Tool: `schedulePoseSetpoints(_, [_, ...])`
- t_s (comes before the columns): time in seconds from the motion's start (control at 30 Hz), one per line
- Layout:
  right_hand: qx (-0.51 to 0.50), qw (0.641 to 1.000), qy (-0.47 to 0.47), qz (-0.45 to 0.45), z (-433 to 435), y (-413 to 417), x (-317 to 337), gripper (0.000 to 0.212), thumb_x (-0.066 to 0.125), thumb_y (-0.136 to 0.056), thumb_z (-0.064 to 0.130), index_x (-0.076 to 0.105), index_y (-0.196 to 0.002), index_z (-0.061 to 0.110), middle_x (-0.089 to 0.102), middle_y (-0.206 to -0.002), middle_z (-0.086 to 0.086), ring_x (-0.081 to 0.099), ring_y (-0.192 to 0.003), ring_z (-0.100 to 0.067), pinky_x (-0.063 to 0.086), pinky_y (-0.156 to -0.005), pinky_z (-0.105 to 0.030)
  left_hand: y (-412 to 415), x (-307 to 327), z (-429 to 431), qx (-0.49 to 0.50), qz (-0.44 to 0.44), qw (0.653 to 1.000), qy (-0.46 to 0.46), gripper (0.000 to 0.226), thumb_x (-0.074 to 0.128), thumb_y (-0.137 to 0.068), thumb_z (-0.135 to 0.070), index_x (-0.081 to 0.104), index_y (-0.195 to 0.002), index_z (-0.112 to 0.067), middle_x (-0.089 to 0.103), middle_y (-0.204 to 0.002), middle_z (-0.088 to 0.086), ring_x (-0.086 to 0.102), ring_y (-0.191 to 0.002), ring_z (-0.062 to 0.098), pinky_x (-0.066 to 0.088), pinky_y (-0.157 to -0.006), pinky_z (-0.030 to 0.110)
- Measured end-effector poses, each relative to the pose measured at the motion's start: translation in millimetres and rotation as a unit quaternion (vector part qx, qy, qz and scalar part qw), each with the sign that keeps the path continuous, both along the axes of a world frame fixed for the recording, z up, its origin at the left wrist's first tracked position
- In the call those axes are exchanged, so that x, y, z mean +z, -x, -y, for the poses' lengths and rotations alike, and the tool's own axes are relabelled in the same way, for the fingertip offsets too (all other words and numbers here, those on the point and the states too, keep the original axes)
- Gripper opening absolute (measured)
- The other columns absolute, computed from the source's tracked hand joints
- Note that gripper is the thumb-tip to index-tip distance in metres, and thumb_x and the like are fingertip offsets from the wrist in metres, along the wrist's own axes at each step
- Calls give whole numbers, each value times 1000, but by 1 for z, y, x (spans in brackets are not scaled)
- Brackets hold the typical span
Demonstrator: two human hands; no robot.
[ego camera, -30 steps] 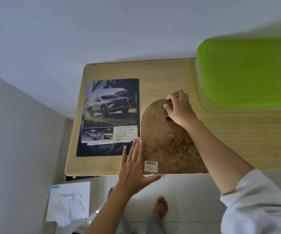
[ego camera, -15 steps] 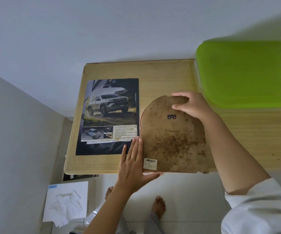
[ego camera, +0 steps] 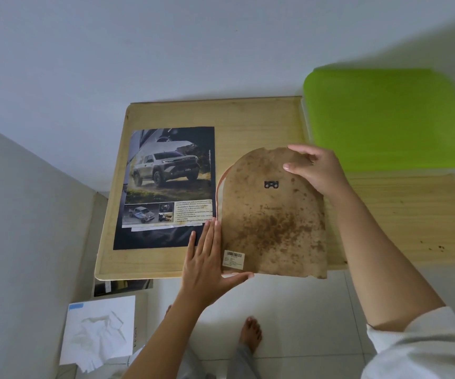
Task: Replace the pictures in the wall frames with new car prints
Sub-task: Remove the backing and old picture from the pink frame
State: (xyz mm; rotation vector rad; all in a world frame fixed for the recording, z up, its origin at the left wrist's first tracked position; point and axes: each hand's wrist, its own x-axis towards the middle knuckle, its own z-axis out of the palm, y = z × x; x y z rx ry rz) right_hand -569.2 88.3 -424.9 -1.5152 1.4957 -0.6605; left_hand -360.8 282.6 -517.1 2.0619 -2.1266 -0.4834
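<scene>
My right grip [ego camera: 316, 170] pinches the stained backing board [ego camera: 272, 222] by its top edge at frame centre, raised further than before. My left grip [ego camera: 207, 258] lies flat-fingered against its left edge, beside the car print [ego camera: 166, 187]. Open bench [ego camera: 248, 119] lies above.

A white sleeve [ego camera: 426, 348] is worn on the right arm, gathered near the elbow; the left forearm [ego camera: 163, 332] is uncovered. The left hand [ego camera: 207, 266] and right hand [ego camera: 316, 170] are left bare. Grey trousers [ego camera: 244, 362] are worn above bare feet [ego camera: 251, 333].

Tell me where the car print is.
Head view: the car print lies flat on the left of the table, just left of the backing board, with the left hand at its lower right corner.
</scene>
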Motion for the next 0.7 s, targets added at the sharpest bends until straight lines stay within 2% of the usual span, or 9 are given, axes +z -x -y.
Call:
schedulePoseSetpoints(0.07, [-25, 999, -4, 27, -10, 5, -2, 45, 75, -76, 22, 60, -118, 25, 62, -119, 3, 57, -111, -14, 47, -98, -35, 0, 0, 0, -1, -3, 1000, 0, 116, 29, -70, -88, 9, -148, -4, 12, -156, 7, 6, -145, 18, 5, -116, 44])
schedulePoseSetpoints(0.13, [-33, 994, -40, 99, -23, 11, -3, 43, 71, -80, 15, 56, -119, 25, 62, -114, 1, 61, -103, -14, 52, -90, -38, 0, 0, 0, -3, -5, 1000, -2, 116, 29, -70, -88, 6, -148, -5, 10, -156, 7, 5, -145, 18, 4, -116, 43])
schedulePoseSetpoints(0.23, [-40, 973, -96, 206, -47, 21, -7, 61, 61, -86, 5, 39, -139, 27, 55, -119, 14, 58, -105, 0, 52, -89, -28, -5, -1, -2, -10, 5, 1000, -6, 117, 28, -69, -89, 6, -148, -5, 8, -156, 7, 2, -145, 17, 0, -117, 41])
schedulePoseSetpoints(0.3, [-53, 967, -110, 223, -65, 26, -12, 71, 59, -86, 1, 29, -143, 32, 48, -126, 19, 54, -108, 6, 49, -94, -27, -10, -2, -5, -17, 11, 1000, -10, 116, 27, -70, -89, 6, -148, -5, 6, -157, 7, -1, -145, 16, -2, -117, 41])
schedulePoseSetpoints(0.37, [-72, 970, -97, 213, -87, 26, -19, 76, 63, -84, 2, 27, -143, 34, 41, -138, 16, 48, -118, 3, 44, -100, -28, -15, -2, -8, -28, 14, 999, -8, 115, 25, -71, -88, 4, -148, -6, 4, -157, 7, -3, -145, 16, -2, -117, 41])
schedulePoseSetpoints(0.5, [-187, 951, -46, 243, -129, 26, -32, 73, 64, -83, 0, 31, -141, 28, 37, -142, 11, 43, -118, 10, 44, -96, -18, -24, -4, -12, -51, 13, 998, -16, 114, 25, -72, -88, 0, -149, -8, 1, -157, 7, -8, -144, 15, -5, -116, 40])
schedulePoseSetpoints(0.63, [-278, 926, -44, 253, -165, 45, -43, 70, 65, -82, 0, 35, -135, 36, 39, -145, 4, 45, -127, -12, 41, -102, -33, -33, -9, -13, -80, 20, 996, -21, 106, 24, -77, -84, -5, -149, -11, -1, -157, 5, -10, -144, 15, -7, -116, 39])
schedulePoseSetpoints(0.7, [-338, 907, -53, 244, -182, 58, -46, 70, 65, -83, 2, 34, -136, 36, 42, -142, 1, 47, -125, -17, 42, -101, -36, -35, -9, -13, -85, 21, 996, -17, 103, 23, -78, -82, -4, -149, -12, -2, -158, 4, -11, -144, 15, -10, -117, 37])
